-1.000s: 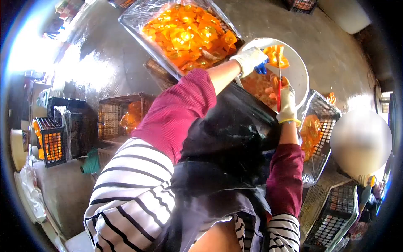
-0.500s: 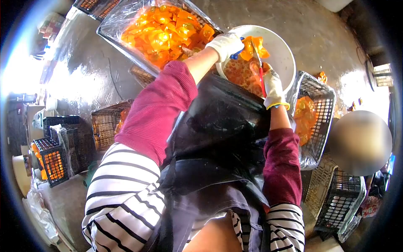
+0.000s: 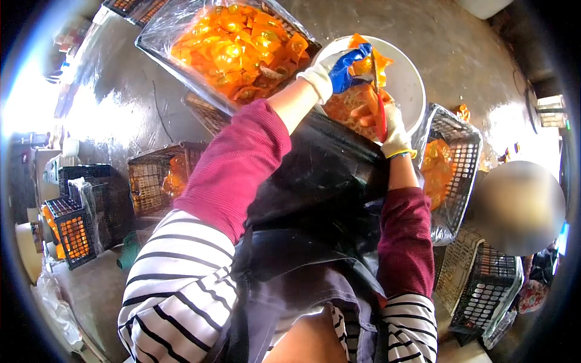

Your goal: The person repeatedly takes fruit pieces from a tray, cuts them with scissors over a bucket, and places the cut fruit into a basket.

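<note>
Over a white bucket holding orange-pink pieces in liquid, my left hand, in a white and blue glove, grips an orange piece by its left side. My right hand, in a pale glove with orange fingers, is closed on red-handled scissors. The scissor blades point up and lie against the orange piece. To the left of the bucket, a plastic-lined crate is heaped with shiny orange pieces.
Right of the bucket stands a lined black crate with orange contents. More crates stand at the left, mid-left and lower right. A blurred round shape is at the right. A black apron covers my lap.
The view has shifted, moving the bucket and crates leftward in the frame. My left hand has turned, showing more of the glove's blue palm. The scissors remain at the orange piece.
</note>
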A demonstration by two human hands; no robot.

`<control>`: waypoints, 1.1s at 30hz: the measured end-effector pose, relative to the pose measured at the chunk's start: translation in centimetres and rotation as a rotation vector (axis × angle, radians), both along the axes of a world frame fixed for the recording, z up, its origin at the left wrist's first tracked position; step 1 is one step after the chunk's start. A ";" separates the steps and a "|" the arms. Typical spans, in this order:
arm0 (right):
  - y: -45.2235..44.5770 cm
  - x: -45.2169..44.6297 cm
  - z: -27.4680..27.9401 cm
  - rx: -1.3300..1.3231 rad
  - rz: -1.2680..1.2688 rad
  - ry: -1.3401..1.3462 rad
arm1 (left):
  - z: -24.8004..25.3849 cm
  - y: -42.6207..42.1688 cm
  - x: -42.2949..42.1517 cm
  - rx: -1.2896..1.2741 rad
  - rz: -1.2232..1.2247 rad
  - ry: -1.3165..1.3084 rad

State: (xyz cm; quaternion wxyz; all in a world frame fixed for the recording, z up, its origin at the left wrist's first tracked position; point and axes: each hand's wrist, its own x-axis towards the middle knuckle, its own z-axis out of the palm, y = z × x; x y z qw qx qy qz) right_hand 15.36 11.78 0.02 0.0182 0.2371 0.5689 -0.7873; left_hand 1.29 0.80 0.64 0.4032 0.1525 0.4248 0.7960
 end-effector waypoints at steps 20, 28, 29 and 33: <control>-0.1 0.8 1.2 0.367 -0.087 -0.144 | -1.8 1.4 -2.5 -0.662 0.196 0.851; 2.1 0.7 -1.8 -0.160 -0.434 0.306 | -2.8 -9.4 -7.0 -0.521 0.278 0.661; 2.7 1.4 -0.9 -0.122 -0.414 0.317 | 0.7 -11.9 -5.0 -0.723 0.356 0.469; 5.1 3.2 0.6 -0.578 -0.546 0.542 | -1.2 -18.4 -7.2 -1.031 0.331 0.882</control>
